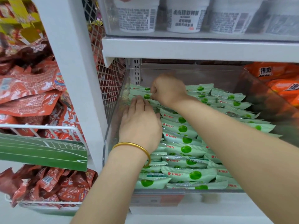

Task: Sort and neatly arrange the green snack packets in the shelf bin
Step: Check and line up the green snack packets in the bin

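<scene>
Clear shelf bin (210, 73): right fingers (154, 93) seemingly pinch a green packet (146, 96), left fingers (137, 103) flat

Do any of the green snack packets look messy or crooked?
Yes. On the right side of the bin, green packets lie slanted and overlapping, unlike the tidier left stack. One front packet seems flipped, showing its back.
</scene>
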